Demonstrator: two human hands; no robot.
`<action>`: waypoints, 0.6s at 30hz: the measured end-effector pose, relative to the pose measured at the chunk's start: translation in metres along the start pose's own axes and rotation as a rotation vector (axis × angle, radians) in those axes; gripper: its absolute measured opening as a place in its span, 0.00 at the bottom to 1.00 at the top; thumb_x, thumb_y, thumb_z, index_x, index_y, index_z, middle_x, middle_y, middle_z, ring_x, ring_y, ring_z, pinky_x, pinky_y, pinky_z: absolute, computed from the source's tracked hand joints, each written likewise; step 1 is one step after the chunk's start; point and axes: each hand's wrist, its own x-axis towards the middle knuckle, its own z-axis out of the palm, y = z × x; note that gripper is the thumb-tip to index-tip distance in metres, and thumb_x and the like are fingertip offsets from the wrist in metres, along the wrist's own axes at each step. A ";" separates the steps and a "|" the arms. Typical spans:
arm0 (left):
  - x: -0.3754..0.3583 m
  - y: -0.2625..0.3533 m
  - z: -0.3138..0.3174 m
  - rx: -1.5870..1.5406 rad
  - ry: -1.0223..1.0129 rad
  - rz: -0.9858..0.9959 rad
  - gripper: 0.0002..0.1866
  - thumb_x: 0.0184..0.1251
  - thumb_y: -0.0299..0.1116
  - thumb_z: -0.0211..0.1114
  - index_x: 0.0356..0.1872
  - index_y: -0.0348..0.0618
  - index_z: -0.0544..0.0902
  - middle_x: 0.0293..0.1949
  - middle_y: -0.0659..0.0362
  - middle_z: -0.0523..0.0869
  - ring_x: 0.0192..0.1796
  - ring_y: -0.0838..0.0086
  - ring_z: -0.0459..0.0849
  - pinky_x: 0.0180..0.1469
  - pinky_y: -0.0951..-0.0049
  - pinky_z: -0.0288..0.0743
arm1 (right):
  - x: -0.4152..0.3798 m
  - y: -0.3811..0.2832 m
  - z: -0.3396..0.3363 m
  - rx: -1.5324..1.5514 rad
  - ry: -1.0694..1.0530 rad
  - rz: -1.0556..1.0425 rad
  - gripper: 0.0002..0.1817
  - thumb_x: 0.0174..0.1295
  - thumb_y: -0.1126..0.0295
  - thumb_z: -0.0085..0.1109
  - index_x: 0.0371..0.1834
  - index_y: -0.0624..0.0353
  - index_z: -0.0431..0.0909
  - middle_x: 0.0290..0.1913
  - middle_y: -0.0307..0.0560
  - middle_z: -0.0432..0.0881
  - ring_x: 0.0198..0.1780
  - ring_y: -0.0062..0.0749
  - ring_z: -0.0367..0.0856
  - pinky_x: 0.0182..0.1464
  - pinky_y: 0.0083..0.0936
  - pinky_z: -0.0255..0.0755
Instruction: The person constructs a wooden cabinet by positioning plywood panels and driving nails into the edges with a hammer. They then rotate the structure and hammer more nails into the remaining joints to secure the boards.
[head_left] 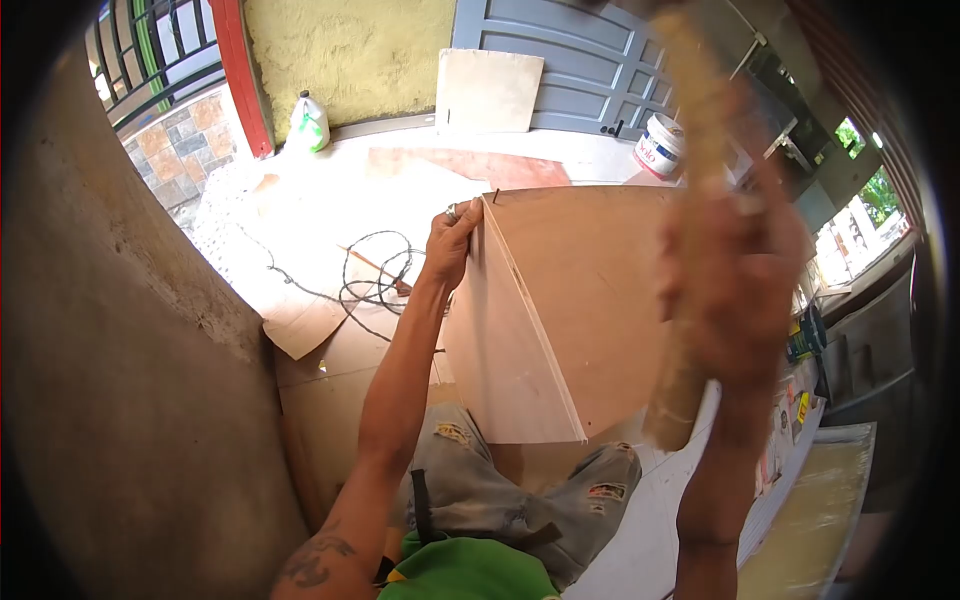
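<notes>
My left hand point(455, 240) grips the far corner of a plywood box point(585, 290), where two panels meet along a layered edge. Just right of its fingers a nail point(497, 196) sticks up from the top edge. A ring shows on one finger. My right hand point(735, 285), blurred by motion, is wrapped round the thick wooden handle of a hammer point(690, 130), raised close to the camera. The hammer's dark head is mostly cut off at the top of the view. The box stands upright in front of my knees.
A tangled black cord point(375, 275) lies on the floor to the left, near a thin board point(300, 325). Behind are a white jug point(309, 125), a leaning pale panel point(488, 92) and a white bucket point(660, 145). A wall point(140, 330) rises close on my left.
</notes>
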 end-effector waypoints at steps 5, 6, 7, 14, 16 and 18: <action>-0.002 0.004 0.003 -0.003 -0.004 -0.007 0.16 0.74 0.42 0.64 0.44 0.37 0.87 0.39 0.62 0.89 0.39 0.82 0.83 0.45 0.79 0.75 | 0.012 0.000 -0.014 0.269 0.096 -0.114 0.14 0.74 0.60 0.54 0.48 0.61 0.74 0.27 0.40 0.79 0.20 0.20 0.76 0.19 0.20 0.73; -0.003 0.005 0.004 -0.006 -0.007 -0.008 0.16 0.74 0.42 0.64 0.44 0.37 0.87 0.39 0.62 0.88 0.39 0.82 0.83 0.45 0.79 0.75 | -0.003 0.032 -0.002 0.142 0.002 -0.091 0.19 0.70 0.65 0.57 0.59 0.64 0.74 0.28 0.44 0.81 0.24 0.20 0.78 0.22 0.23 0.74; -0.003 0.007 0.003 -0.005 -0.010 -0.010 0.16 0.74 0.42 0.64 0.44 0.37 0.87 0.39 0.62 0.88 0.39 0.82 0.83 0.45 0.79 0.75 | -0.007 0.065 0.010 -0.065 -0.163 0.003 0.19 0.70 0.69 0.53 0.63 0.64 0.74 0.26 0.40 0.78 0.21 0.19 0.76 0.21 0.22 0.73; -0.001 0.004 0.001 -0.004 -0.009 -0.013 0.16 0.74 0.43 0.63 0.45 0.38 0.87 0.40 0.62 0.88 0.41 0.81 0.83 0.48 0.78 0.75 | -0.002 0.011 -0.002 0.009 -0.029 0.061 0.27 0.73 0.64 0.50 0.74 0.56 0.64 0.25 0.39 0.77 0.18 0.17 0.72 0.18 0.18 0.70; 0.000 0.002 0.001 0.012 -0.019 -0.006 0.16 0.74 0.43 0.63 0.45 0.38 0.87 0.41 0.62 0.88 0.42 0.81 0.83 0.47 0.78 0.75 | 0.010 -0.012 -0.011 0.068 0.174 -0.105 0.23 0.75 0.56 0.50 0.67 0.58 0.68 0.25 0.40 0.77 0.18 0.18 0.74 0.18 0.19 0.70; 0.000 0.003 0.001 0.010 -0.023 -0.002 0.17 0.74 0.43 0.63 0.45 0.38 0.87 0.41 0.62 0.88 0.42 0.81 0.83 0.47 0.78 0.75 | 0.010 -0.029 -0.003 0.238 0.222 -0.252 0.26 0.73 0.60 0.55 0.70 0.58 0.68 0.25 0.38 0.76 0.18 0.16 0.73 0.17 0.16 0.68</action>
